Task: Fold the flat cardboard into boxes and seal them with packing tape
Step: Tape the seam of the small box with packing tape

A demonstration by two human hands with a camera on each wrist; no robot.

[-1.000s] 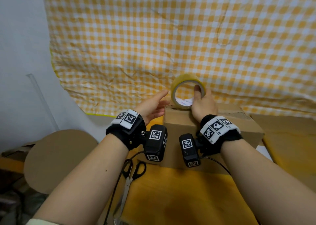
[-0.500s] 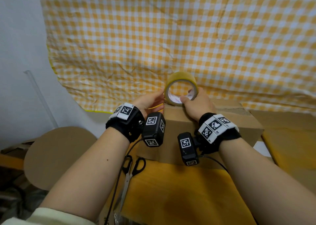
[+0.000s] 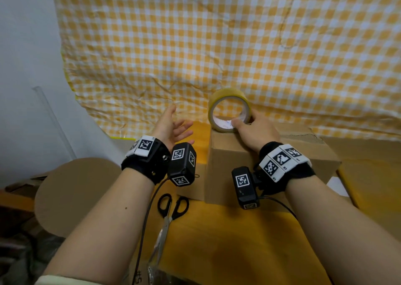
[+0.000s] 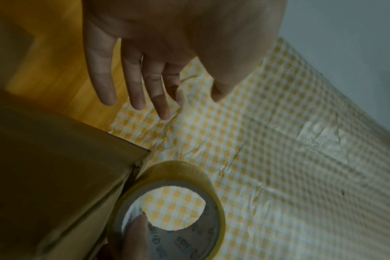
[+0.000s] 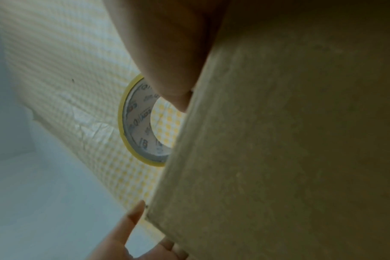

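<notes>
A brown cardboard box [image 3: 230,165] stands folded on the yellow table. A yellowish roll of packing tape [image 3: 227,98] stands on edge at the far left corner of its top. My right hand [image 3: 249,128] grips the roll, thumb inside the core, fingers round its right side. The left wrist view shows the roll [image 4: 189,174] beside the box corner [image 4: 78,158] with that thumb in its core. My left hand [image 3: 171,126] hovers left of the box, fingers spread, holding nothing; its fingers [image 4: 136,82] are straight. The right wrist view shows the roll [image 5: 136,123] past the box wall [image 5: 289,140].
Black-handled scissors [image 3: 169,211] lie on the table in front of the box's left corner. A yellow checked cloth [image 3: 217,46] hangs behind. A round cardboard piece [image 3: 71,193] sits at left. More flat cardboard [image 3: 368,176] lies at right.
My left hand has left the tape roll and moved left, opening its fingers. The right hand's grip has shifted to the roll's lower right, and the roll stays on the box corner.
</notes>
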